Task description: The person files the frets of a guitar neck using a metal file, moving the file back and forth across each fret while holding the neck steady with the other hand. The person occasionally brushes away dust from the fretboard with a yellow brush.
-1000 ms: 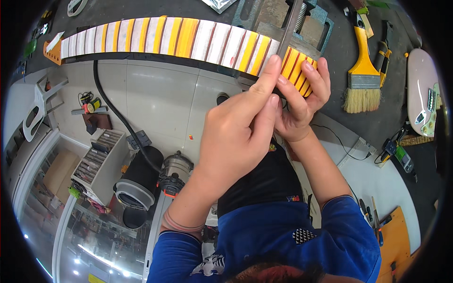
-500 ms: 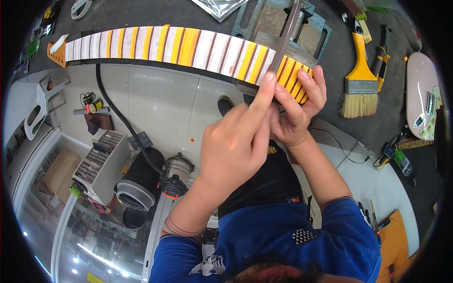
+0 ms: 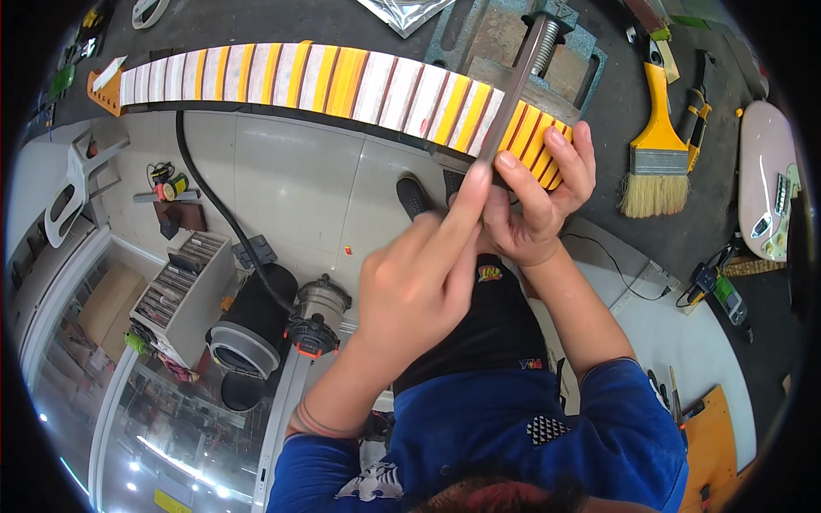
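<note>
A guitar neck [image 3: 398, 94] runs across the bench edge, its fretboard covered in white and yellow tape strips with dark fret lines between them. My left hand [image 3: 415, 286] is closed round the near end of a long, dark, narrow file [image 3: 516, 90], index finger stretched along it. The file lies crosswise over the neck close to its right end. At that yellow-taped end, my right hand [image 3: 539, 205] grips the neck's near edge, with curled fingertips on the tape beside the file. Its lower fingers are partly hidden.
Behind the neck sits a blue-grey vise [image 3: 590, 64]. To the right lie a yellow-handled brush [image 3: 657, 128], a yellow and black knife [image 3: 697, 111] and a pale pink guitar body [image 3: 761, 154]. A black hose [image 3: 201, 184] leads down to a vacuum [image 3: 321, 312] on the floor.
My left hand has drawn back toward me, pulling the file along over the neck. My right hand stays at the neck's end. The whole view has shifted slightly.
</note>
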